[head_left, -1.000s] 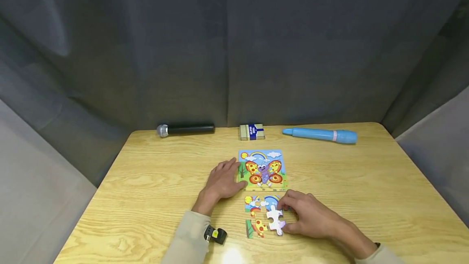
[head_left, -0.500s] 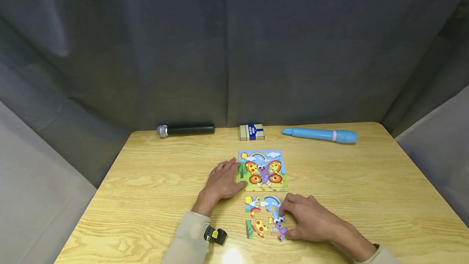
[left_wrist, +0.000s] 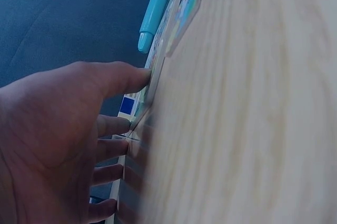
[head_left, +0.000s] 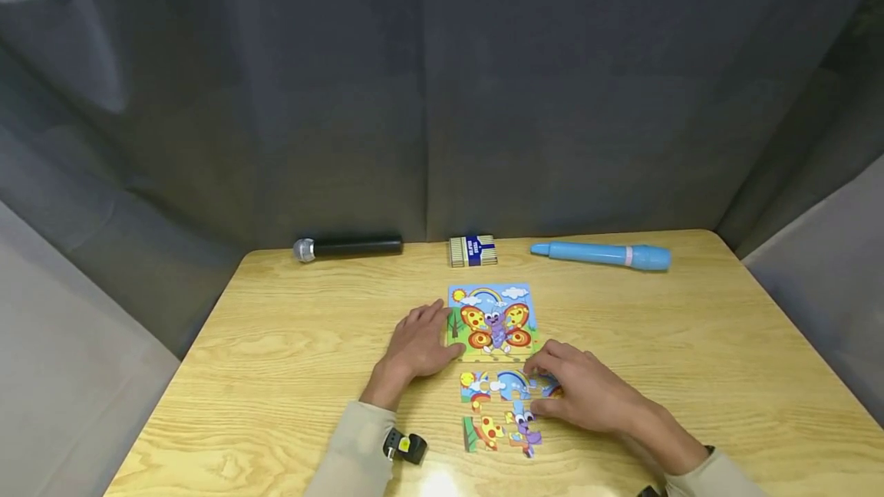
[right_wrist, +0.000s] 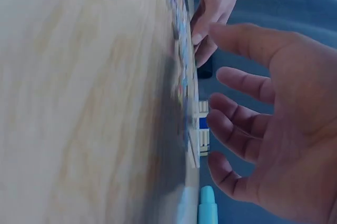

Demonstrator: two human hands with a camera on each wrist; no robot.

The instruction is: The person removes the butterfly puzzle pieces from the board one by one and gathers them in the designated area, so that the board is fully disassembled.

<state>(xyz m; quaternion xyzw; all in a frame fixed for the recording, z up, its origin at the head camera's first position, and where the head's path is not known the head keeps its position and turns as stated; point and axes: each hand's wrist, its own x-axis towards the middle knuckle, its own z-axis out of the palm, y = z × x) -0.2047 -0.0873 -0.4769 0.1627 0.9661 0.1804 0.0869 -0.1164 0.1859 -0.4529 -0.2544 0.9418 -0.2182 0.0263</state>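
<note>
Puzzle pieces (head_left: 511,380) lay on the table (head_left: 297,351), between the hands and on the near side of the picture board (head_left: 493,318); the visible ones were printed side up, probably for matching against the board's butterfly. Positions and presumed reasons, left to right:

The microphone (head_left: 355,246) lay along the table's far edge, seemingly set out of reach of the work. The left hand (head_left: 417,340) rested at the board's left edge, fingers extended, thumb apart on the near corner, likely to steady the board. The striped pack (head_left: 473,251) lay beyond the board. The right hand (head_left: 587,390) was over the rightmost pieces, fingers loosely curved and thumb separated; no piece showed between them, and contact could not be determined. The blue pen-shaped item (head_left: 597,254) lay at the far right.

Materials, same order: the microphone had a smooth black cylinder and round metallic head; the board was thin and squarish; the pieces were flat, apparently card, with rounded tabs and sockets; the blue item was smooth, tapered and probably plastic
</note>
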